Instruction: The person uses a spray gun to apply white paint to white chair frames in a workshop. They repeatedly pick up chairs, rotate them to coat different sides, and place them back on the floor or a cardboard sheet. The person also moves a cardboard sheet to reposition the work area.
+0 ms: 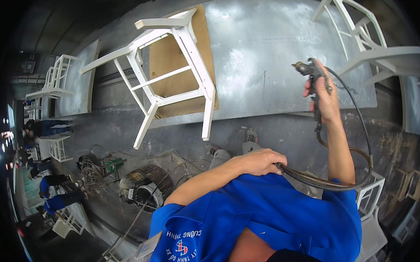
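right hand [326,96] wrapped round the spray gun [314,71], left hand [263,161] gripping its hose [317,182]. white chair frame [193,56] on the brown board [206,31] looks mostly coated; hidden sides might need more, can't tell from here.

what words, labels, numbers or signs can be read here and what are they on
Blue shirt: white lettering curves around a red-and-white emblem; legible, but I won't copy its wording.
Dark barrel: a small pale label, too small to read.
Spray gun in the right hand: no marking can be made out.
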A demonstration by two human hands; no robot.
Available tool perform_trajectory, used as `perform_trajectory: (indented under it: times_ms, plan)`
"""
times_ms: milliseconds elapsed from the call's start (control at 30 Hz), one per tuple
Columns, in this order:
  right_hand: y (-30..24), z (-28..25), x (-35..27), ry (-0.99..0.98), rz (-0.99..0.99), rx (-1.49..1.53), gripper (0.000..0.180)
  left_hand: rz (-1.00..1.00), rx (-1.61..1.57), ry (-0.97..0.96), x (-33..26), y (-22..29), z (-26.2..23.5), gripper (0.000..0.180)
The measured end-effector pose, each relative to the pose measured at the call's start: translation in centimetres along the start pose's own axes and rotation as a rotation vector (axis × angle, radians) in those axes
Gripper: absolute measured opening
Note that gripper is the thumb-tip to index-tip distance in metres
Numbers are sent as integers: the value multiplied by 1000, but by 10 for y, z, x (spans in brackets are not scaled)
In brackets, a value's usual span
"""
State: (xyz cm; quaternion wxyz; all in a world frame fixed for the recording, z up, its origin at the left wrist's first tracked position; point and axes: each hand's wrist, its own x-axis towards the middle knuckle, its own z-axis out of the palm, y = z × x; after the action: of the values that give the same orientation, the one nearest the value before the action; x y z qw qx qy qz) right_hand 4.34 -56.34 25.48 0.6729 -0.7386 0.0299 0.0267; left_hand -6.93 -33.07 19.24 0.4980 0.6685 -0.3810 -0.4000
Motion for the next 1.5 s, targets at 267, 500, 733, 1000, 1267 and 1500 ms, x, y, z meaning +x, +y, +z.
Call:
perform_trajectory:
  times_ms: [267,500,733,1000,1267,1500]
  plan:
    - [62,53,-21,-292,209,-43,54,-75,-21,54,-8,-2,-1,31]
    - [105,104,5,-469,97,-297,53,-169,12,135,-25,0,-6,34]
    - [112,131,37,-552,45,-341,54,-149,0,239,-34,-1,-10,33]
    - [48,145,75,-391,-230,-356,54,-128,-35,248,-41,-7,-16,33]
    - [26,144,79,-341,-375,-218,57,-112,-17,243,-46,-10,-23,33]
    - [36,157,72,-261,-308,-164,53,-85,13,183,-45,-12,-26,34]
